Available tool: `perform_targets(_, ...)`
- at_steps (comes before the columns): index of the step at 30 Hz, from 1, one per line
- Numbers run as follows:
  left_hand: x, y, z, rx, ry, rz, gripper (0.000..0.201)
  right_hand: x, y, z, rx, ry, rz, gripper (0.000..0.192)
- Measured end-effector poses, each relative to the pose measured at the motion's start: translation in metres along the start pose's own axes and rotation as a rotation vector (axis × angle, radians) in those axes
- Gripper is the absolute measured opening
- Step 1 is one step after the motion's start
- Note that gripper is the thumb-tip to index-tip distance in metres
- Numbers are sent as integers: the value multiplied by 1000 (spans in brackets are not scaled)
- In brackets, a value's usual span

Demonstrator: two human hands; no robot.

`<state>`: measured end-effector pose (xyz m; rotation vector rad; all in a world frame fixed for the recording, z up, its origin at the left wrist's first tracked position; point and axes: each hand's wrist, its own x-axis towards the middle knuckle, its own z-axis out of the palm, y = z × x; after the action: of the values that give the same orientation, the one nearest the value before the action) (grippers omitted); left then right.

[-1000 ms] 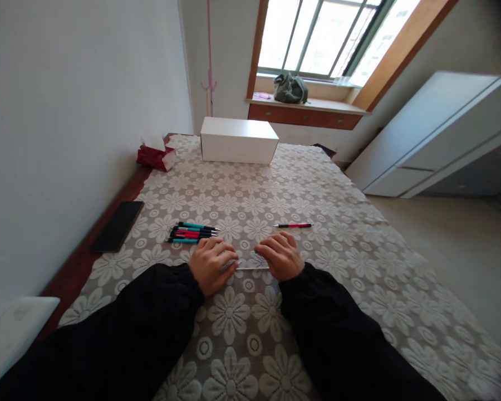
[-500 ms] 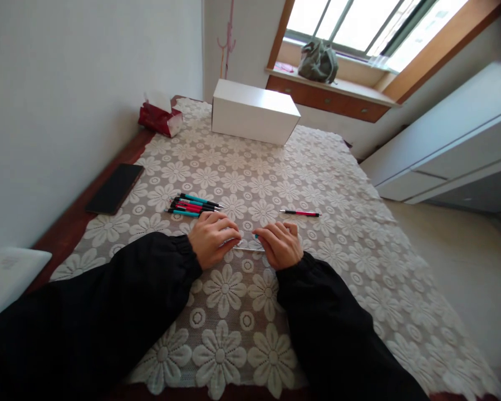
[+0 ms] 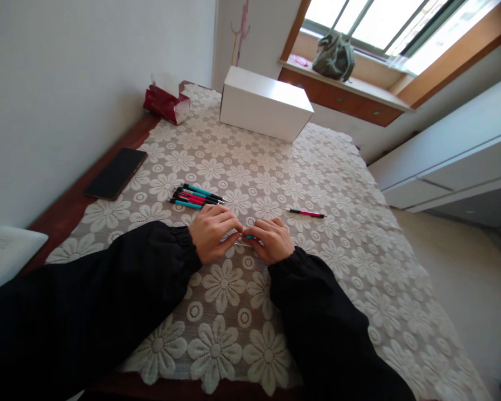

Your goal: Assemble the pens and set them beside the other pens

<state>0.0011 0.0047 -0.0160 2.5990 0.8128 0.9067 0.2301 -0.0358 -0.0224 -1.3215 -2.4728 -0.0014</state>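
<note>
1. The table (image 3: 108, 167) carried a lace cloth (image 3: 317, 184); a white box (image 3: 265, 103) stood at its far end, a tissue pack (image 3: 166, 102) beside that; a phone (image 3: 116, 172) lay on the bare wood by the wall.
2. The left hand (image 3: 211, 234) and right hand (image 3: 269, 240) met near the front, both curled shut on a thin pen part (image 3: 245, 238); how tightly, I could not tell.
3. A bundle of pens (image 3: 196, 196) lay just beyond the left hand; a single pen (image 3: 304, 213) lay apart, to the right.
4. The part was slim and mostly hidden; a slack pinch might let it drop and snag in the lace holes.
</note>
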Motion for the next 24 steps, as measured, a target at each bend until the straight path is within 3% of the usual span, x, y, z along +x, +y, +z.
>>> perform_targets(8, -1, -2, -1, -3, 2, 29, 20, -7, -18, -6, 19, 232, 76, 27)
perform_targets(15, -2, -1, -4, -6, -9, 62, 17, -9, -26, -9, 59, 295, 38, 31)
perform_targets(24, 0, 1, -5, -30, 120, 105, 8, -9, -32, -11, 58, 326, 51, 20)
